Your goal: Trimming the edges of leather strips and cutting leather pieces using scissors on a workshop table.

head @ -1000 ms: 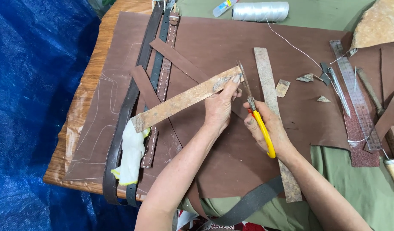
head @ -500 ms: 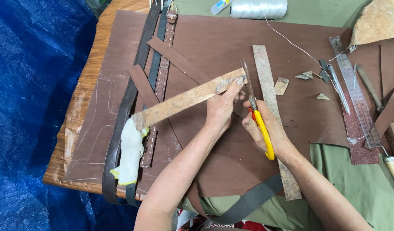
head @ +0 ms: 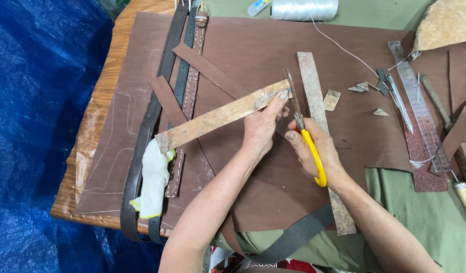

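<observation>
Trimming seems underway: left hand [head: 260,129] pins a mottled tan leather strip [head: 220,116] at its end, right hand [head: 314,149] grips yellow-handled scissors [head: 303,131] just beside it; closing the blades squarely looks next.

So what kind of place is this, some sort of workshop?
Most likely a leatherworking bench: a large brown leather sheet covers the table, stitched belts lie on it, and a spool of white thread sits at the far edge.
</observation>
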